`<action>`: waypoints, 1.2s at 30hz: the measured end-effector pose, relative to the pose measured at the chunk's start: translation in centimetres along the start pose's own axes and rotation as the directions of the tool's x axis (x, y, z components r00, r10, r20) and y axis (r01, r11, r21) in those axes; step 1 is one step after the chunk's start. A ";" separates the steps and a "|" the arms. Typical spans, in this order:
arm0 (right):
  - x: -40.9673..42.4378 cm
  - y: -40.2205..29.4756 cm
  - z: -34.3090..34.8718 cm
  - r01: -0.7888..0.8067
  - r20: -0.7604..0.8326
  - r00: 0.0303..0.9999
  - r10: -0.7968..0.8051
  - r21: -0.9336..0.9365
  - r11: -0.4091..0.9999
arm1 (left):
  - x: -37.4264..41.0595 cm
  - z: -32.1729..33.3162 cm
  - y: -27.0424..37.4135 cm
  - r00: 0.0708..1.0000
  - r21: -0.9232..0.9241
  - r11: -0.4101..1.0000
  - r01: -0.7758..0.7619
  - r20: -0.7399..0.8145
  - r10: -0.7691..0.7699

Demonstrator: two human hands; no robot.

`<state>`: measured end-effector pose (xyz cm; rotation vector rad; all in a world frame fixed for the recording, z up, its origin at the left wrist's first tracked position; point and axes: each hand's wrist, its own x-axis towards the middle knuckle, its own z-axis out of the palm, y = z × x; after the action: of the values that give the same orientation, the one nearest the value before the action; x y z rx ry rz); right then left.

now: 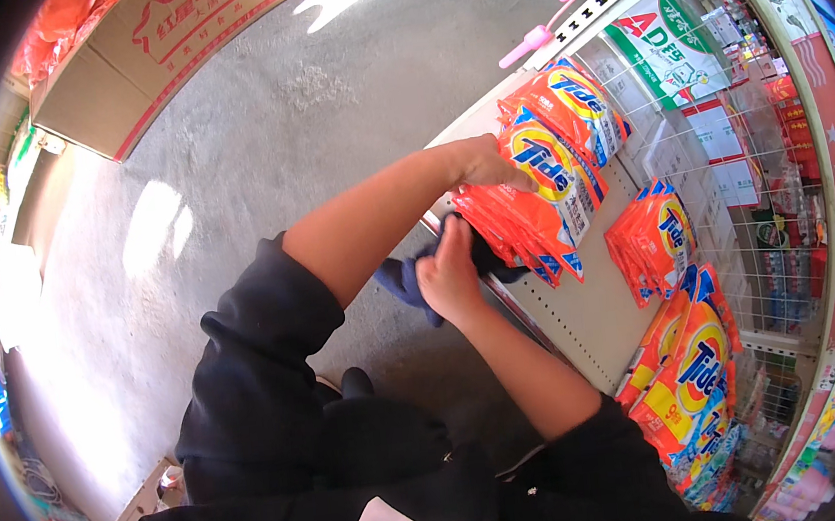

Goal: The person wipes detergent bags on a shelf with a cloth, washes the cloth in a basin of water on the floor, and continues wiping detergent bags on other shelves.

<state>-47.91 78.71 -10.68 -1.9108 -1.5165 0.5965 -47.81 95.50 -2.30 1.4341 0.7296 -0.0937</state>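
My left hand (493,166) grips the near edge of a stack of orange Tide detergent bags (544,165), with some fingers hidden against the bags. Just below it, my right hand (452,272) is closed on a dark blue cloth (408,280). Part of the dark cloth reaches over the shelf edge and under the stack's lower side. Behind that stack lies another pile of Tide bags (579,98). A smaller stack of Tide bags (655,241) sits farther along the metal shelf (581,312), against the wire mesh. Larger Tide bags (692,370) lean at the shelf's lower right end.
Wire mesh (754,228) backs the shelf, with packaged goods visible behind it. Pink plastic clips (535,38) hang at the rack's upper edge. A large cardboard box (164,51) stands at the upper left on the concrete floor (240,142). More goods line the left rim.
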 end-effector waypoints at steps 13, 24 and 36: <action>-1.1 -7.2 -4.5 -0.205 0.573 0.793 -0.206 0.569 0.796 | -0.3 -0.8 -4.9 0.951 -0.110 0.950 -0.292 0.068 0.300; 18.8 -7.3 -19.5 0.125 -0.065 0.992 -0.108 0.371 0.920 | 2.1 -2.5 -2.6 0.693 -0.010 0.694 -0.720 0.022 0.720; 29.2 4.7 -17.1 0.130 -0.134 0.937 -0.324 -0.725 0.677 | 6.6 -1.4 -0.4 0.811 -0.321 0.744 -0.585 -0.227 0.540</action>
<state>-25.99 103.11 -1.12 -2.1541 -1.9392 -0.4273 -43.31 99.09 -5.92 1.2332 0.3481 0.5891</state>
